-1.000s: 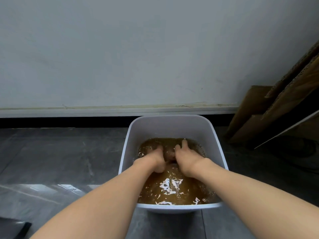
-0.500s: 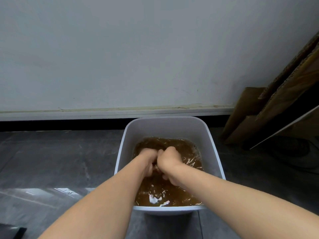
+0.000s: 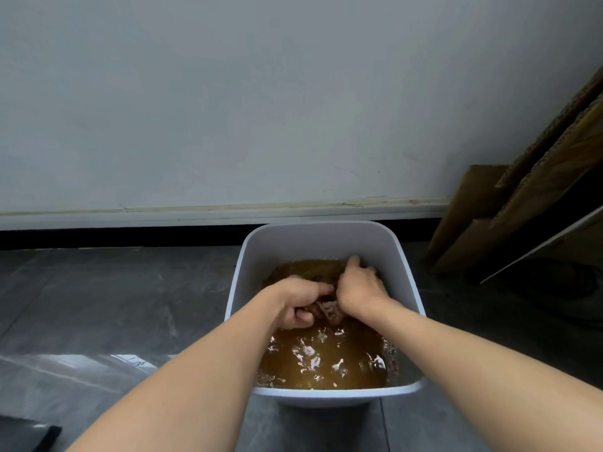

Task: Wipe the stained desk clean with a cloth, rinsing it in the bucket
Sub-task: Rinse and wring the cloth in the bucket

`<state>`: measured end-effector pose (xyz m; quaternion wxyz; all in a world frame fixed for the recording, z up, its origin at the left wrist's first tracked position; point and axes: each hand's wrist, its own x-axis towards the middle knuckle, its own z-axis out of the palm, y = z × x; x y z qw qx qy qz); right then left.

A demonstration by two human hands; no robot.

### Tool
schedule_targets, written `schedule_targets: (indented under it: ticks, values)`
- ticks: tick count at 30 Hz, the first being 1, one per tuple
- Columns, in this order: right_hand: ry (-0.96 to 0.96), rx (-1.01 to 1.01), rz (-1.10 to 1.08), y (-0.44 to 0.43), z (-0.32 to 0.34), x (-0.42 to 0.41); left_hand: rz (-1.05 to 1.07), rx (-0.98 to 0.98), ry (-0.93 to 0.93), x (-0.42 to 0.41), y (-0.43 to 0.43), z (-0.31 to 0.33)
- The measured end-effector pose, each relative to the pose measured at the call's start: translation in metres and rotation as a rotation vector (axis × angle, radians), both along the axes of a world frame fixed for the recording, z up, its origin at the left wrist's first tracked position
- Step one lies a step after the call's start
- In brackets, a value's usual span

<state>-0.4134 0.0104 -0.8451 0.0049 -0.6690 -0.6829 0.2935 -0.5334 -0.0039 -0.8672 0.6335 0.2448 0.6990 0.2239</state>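
Where the two bare forearms reach in from the near edge, a flat black object (image 3: 27,433) lies at the lower left corner on the grey tiled floor (image 3: 114,305). Just beyond, the white rectangular plastic bucket (image 3: 321,397) stands on those tiles, its near rim between the forearms. Murky brown water (image 3: 323,360) fills it partway, with bright glints on the rippled surface.

Past the middle of the water, the hands meet close together. The left hand (image 3: 298,301) has its fingers curled round a wet, brownish, crumpled cloth (image 3: 330,312), the thumb tucked below. The right hand (image 3: 357,288) closes on the same cloth from the other side, so the bunched fabric sits squeezed between them, just at the waterline and slightly nearer than the knuckles. One finger of the right hand points away, its tip near the bucket's far inner wall. How much of the cloth hangs under the water cannot be told.

Behind the bucket a black strip runs along the foot of a white skirting board (image 3: 195,214), and above that rises a plain pale grey wall (image 3: 228,93). At the far right, brown corrugated cardboard sheets (image 3: 535,197) lean against the wall, well apart from the bucket.
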Motion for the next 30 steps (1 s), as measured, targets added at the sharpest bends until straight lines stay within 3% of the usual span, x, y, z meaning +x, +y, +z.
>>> schedule_targets:
  ticks: [3,5,7,9,13,14,16,23,30]
  values:
    - [-0.189,-0.055,0.209,-0.005,-0.002,0.001,-0.125,0.122,0.257,0.000,-0.004,-0.016]
    - [-0.250,-0.083,0.258,-0.007,-0.007,-0.003,-0.335,0.064,0.536,-0.001,-0.005,-0.029]
    - [-0.233,-0.148,0.240,-0.008,-0.012,-0.009,-0.455,0.019,0.613,0.002,-0.007,-0.028]
    - [-0.108,-0.203,0.176,-0.009,-0.016,-0.014,-0.510,0.044,0.492,0.003,-0.008,-0.020]
    - [0.130,-0.204,-0.019,-0.008,-0.021,-0.019,-0.035,-0.057,-0.058,0.006,-0.010,-0.005]
    - [0.183,-0.199,-0.083,-0.009,-0.020,-0.021,0.035,-0.077,-0.121,0.006,-0.008,-0.005]
    - [0.257,-0.184,-0.170,-0.012,-0.016,-0.029,0.116,-0.097,-0.133,0.002,-0.003,-0.009]
    - [0.276,-0.100,-0.128,-0.018,0.001,-0.045,0.357,-0.099,-0.153,-0.007,-0.005,-0.007]
    - [0.182,0.039,-0.082,-0.012,0.008,-0.019,0.019,-0.038,-0.128,0.004,-0.007,0.005]
